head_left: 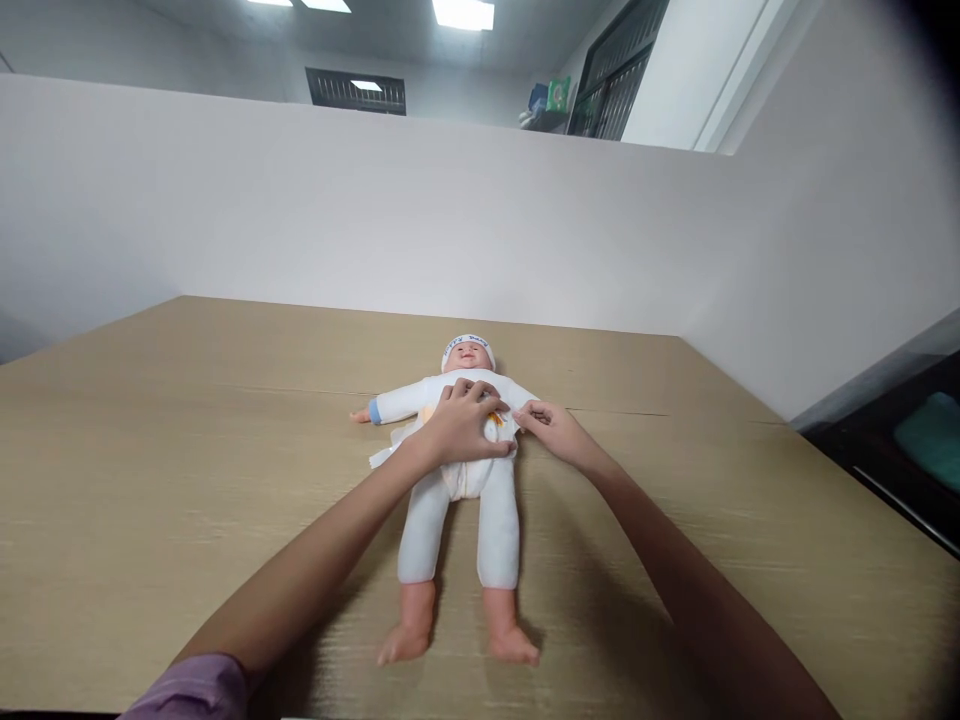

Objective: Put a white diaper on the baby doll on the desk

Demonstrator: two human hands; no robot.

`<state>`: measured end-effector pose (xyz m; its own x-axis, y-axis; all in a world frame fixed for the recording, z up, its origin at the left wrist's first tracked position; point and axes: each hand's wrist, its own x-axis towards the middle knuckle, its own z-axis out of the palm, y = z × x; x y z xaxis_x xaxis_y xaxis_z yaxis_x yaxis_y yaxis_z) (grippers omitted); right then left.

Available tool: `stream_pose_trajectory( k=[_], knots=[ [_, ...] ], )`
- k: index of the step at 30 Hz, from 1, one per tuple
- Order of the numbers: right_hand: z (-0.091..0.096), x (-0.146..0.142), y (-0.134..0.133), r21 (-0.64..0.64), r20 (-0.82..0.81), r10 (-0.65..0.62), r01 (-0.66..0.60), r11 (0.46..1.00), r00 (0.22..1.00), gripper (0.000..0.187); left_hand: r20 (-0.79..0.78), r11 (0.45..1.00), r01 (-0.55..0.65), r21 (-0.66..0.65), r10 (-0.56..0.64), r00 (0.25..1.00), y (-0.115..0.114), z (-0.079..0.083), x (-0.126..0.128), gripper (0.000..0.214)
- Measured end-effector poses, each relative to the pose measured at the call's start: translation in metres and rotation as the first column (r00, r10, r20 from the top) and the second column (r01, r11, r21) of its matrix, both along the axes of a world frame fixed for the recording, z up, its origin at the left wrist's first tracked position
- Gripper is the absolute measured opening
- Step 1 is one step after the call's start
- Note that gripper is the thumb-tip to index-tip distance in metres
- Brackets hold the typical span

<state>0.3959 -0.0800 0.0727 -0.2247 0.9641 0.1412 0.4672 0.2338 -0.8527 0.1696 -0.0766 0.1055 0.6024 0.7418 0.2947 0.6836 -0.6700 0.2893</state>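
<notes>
A baby doll (424, 530) in a white outfit and a white printed cap (454, 347) lies on its back, feet toward me. Around its hips is a white diaper (465, 484) with an orange print on the front. My left hand (466, 422) rests over the diaper's front and the doll's belly, fingers and thumb spread. At the diaper's right side, my right hand (553, 430) is closed in a pinch on its side tab, mostly hidden by the fingers. On the left side, another white diaper tab (384, 456) sticks out loose beside the doll.
The doll lies on a wide wood-coloured table (225, 420). A pale partition wall (375, 220) rises behind the table. At the right edge stands a dark object (885, 460) with a greenish panel. A green package (558, 94) shows beyond the wall.
</notes>
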Motion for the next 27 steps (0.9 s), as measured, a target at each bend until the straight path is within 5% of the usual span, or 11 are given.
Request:
stream_pose_trajectory(
  k=[7,12,17,22,27],
  knots=[
    [-0.008,-0.038,0.012,0.031,-0.018,-0.014,0.015,0.999,1.000,0.034,0.025,1.000,-0.018,-0.003,0.018,1.000,0.001,-0.001,0.001,0.063],
    [-0.020,-0.042,-0.022,0.385,-0.032,-0.140,0.142,0.912,0.990,0.023,0.052,0.999,-0.007,-0.046,0.010,0.999,0.003,-0.002,0.000,0.075],
    [-0.025,-0.033,-0.053,0.521,0.149,0.021,-0.097,0.848,0.989,0.041,0.117,0.973,0.067,-0.222,-0.042,0.992,0.009,0.005,-0.010,0.083],
    [-0.032,-0.023,-0.053,0.499,0.251,0.099,-0.216,0.839,0.963,0.054,0.469,0.940,0.253,-0.228,-0.122,0.875,0.009,-0.003,-0.044,0.059],
    [-0.030,-0.022,-0.052,0.526,0.264,0.076,-0.209,0.825,0.962,0.052,0.418,0.999,-0.015,-0.041,0.030,0.908,-0.008,-0.038,-0.102,0.035]
  ],
)
